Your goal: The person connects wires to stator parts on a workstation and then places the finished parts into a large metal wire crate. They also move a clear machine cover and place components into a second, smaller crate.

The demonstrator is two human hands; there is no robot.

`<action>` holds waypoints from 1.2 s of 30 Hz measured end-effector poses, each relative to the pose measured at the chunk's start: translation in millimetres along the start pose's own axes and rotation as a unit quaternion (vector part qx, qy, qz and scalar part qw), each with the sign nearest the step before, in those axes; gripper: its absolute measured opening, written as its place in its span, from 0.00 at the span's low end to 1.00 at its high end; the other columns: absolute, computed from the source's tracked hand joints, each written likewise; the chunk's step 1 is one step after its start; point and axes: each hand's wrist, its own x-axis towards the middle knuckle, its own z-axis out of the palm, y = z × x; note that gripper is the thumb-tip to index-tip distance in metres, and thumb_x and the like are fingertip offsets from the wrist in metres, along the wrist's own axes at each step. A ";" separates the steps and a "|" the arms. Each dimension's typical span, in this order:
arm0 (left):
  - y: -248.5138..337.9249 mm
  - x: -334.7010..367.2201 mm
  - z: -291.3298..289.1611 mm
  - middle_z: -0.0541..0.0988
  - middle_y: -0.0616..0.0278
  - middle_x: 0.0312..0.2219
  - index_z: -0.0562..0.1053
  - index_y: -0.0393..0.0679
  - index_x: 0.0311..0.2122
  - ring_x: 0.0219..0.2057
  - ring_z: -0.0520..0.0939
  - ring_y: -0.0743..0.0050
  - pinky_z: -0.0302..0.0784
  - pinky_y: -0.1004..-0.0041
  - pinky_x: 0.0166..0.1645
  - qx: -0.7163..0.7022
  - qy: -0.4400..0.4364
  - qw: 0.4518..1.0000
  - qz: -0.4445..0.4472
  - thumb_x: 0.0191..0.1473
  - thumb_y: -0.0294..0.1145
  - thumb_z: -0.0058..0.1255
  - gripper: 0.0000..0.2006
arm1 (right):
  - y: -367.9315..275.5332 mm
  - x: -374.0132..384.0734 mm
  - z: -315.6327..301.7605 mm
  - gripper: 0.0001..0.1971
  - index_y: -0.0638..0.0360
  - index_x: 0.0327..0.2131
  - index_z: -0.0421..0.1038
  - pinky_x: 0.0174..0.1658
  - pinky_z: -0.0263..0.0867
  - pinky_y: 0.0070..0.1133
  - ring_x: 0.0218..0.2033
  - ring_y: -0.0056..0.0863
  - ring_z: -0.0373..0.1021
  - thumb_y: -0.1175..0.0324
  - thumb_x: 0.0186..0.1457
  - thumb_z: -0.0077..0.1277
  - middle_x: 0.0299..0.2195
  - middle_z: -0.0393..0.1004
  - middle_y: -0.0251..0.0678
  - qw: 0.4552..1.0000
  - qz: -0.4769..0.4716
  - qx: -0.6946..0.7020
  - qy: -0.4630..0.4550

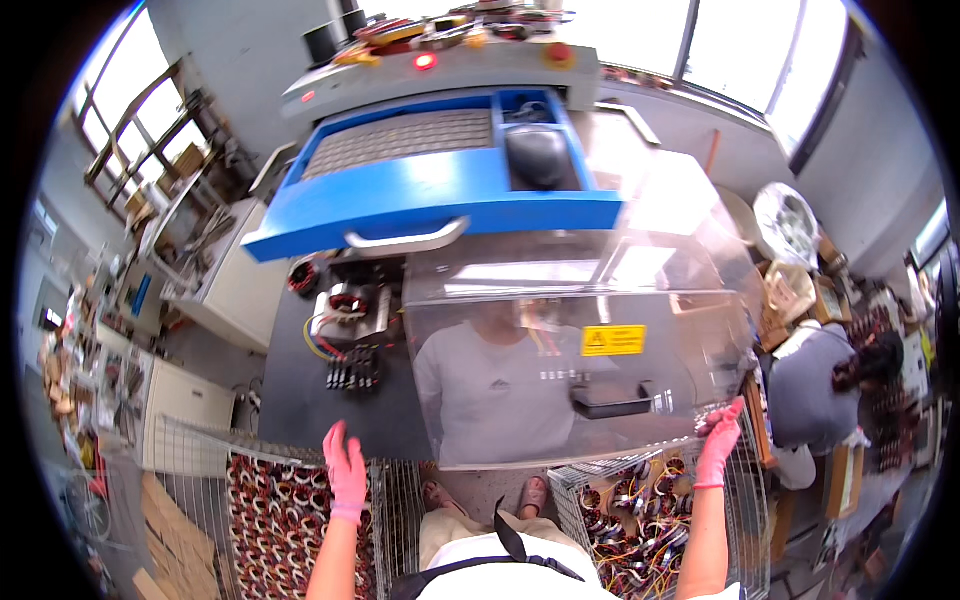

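Both hands wear pink gloves. My left hand (345,472) is open, with fingers apart, above the inner edge of the left wire basket (185,455). Nothing shows in it. My right hand (718,448) is closed at the front right corner of the clear cover (500,400); its fingertips partly blend into that edge. A black handle (612,400) and a yellow warning label (614,340) sit on this see-through cover. Left of it, a wound copper coil part (348,303) with colored wires rests in a fixture, beside a row of black terminals (353,370) on the dark tabletop (290,385).
Red-brown coils (285,525) fill the left basket; coils with loose wires (640,525) lie in the right basket (752,510). A blue drawer (430,200) sticks out over the table, beneath a grey machine housing (450,75). Another person (815,385) sits at the right.
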 end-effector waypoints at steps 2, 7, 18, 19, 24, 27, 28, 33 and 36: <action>-9.6 25.3 2.8 0.67 0.46 0.52 0.65 0.34 0.54 0.55 0.67 0.48 0.61 0.61 0.60 0.023 -0.022 0.999 0.038 0.56 0.29 0.47 0.21 | 22.2 26.2 -25.9 0.18 0.44 0.51 0.63 0.15 0.50 0.16 0.13 0.16 0.53 0.54 0.60 0.42 0.18 0.60 0.20 0.996 0.028 0.081 0.016; -49.4 73.0 5.7 0.66 0.49 0.53 0.66 0.36 0.54 0.56 0.65 0.44 0.61 0.55 0.60 0.103 -0.031 0.982 0.154 0.48 0.30 0.53 0.26 | -40.3 5.2 -2.5 0.16 0.69 0.47 0.64 0.50 0.64 0.24 0.43 0.28 0.67 0.65 0.64 0.44 0.44 0.69 0.39 0.906 -0.305 -0.259 0.136; -94.3 98.5 23.6 0.69 0.55 0.48 0.71 0.41 0.47 0.54 0.68 0.51 0.62 0.55 0.60 -0.009 -0.059 0.978 0.200 0.46 0.28 0.53 0.19 | 21.6 -386.3 458.0 0.34 0.74 0.57 0.53 0.57 0.57 0.37 0.54 0.53 0.62 0.60 0.53 0.52 0.52 0.63 0.58 0.748 -0.342 -0.255 -0.509; -95.3 100.1 25.6 0.69 0.55 0.47 0.72 0.40 0.44 0.53 0.68 0.51 0.62 0.54 0.60 -0.023 -0.073 0.977 0.197 0.46 0.28 0.53 0.17 | 53.2 -383.1 478.9 0.36 0.72 0.58 0.53 0.57 0.56 0.38 0.54 0.54 0.61 0.57 0.53 0.52 0.51 0.64 0.59 0.739 -0.389 -0.280 -0.473; -112.0 95.3 18.1 0.69 0.59 0.49 0.68 0.45 0.55 0.55 0.69 0.56 0.61 0.57 0.62 -0.043 -0.081 0.982 0.167 0.48 0.28 0.52 0.25 | 56.1 -380.4 517.8 0.25 0.65 0.56 0.62 0.50 0.64 0.21 0.45 0.26 0.72 0.54 0.63 0.43 0.45 0.74 0.38 0.745 0.147 -0.037 -0.650; -112.8 96.0 12.7 0.69 0.58 0.48 0.69 0.44 0.53 0.54 0.69 0.55 0.61 0.54 0.62 -0.075 -0.079 0.982 0.153 0.47 0.27 0.53 0.24 | 37.5 -347.3 536.1 0.19 0.61 0.52 0.66 0.52 0.63 0.27 0.50 0.38 0.69 0.67 0.59 0.45 0.46 0.73 0.44 0.773 -0.240 -0.287 -0.513; -110.2 96.9 16.1 0.69 0.58 0.48 0.69 0.44 0.53 0.54 0.69 0.56 0.61 0.55 0.62 -0.079 -0.073 0.980 0.165 0.47 0.28 0.53 0.25 | 52.3 -320.4 547.7 0.21 0.60 0.52 0.66 0.55 0.60 0.31 0.54 0.44 0.64 0.67 0.54 0.48 0.51 0.69 0.47 0.703 -0.461 -0.313 -0.442; -100.1 107.2 4.6 0.71 0.56 0.47 0.69 0.43 0.53 0.53 0.70 0.58 0.60 0.60 0.62 -0.164 -0.125 0.970 0.127 0.50 0.30 0.54 0.23 | 27.5 -302.6 581.5 0.26 0.53 0.49 0.69 0.51 0.63 0.33 0.49 0.42 0.65 0.65 0.41 0.59 0.46 0.69 0.40 0.591 -0.442 -0.476 -0.478; -96.2 108.1 -14.1 0.73 0.59 0.47 0.67 0.42 0.54 0.53 0.69 0.67 0.63 0.70 0.60 -0.557 -0.209 0.778 -0.199 0.56 0.38 0.53 0.22 | 2.6 -340.4 544.9 0.24 0.56 0.49 0.70 0.47 0.65 0.30 0.43 0.40 0.68 0.65 0.47 0.57 0.42 0.71 0.41 0.667 -0.342 -0.405 -0.524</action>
